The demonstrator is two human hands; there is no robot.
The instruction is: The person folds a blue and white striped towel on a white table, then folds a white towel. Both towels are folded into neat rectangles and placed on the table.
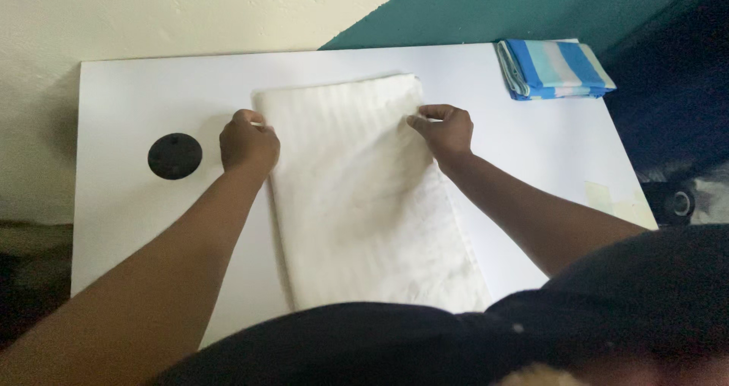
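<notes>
A white towel lies folded lengthwise on a white table, running from the near edge toward the far side. My left hand pinches the towel's left edge near its far end. My right hand pinches the right edge at about the same height. Both hands have their fingers closed on the fabric. The towel's near end is hidden behind my dark shirt.
A folded blue, white and light-blue striped cloth sits at the table's far right corner. A round black cap is set in the tabletop at the left. A cream wall and a teal wall stand behind the table.
</notes>
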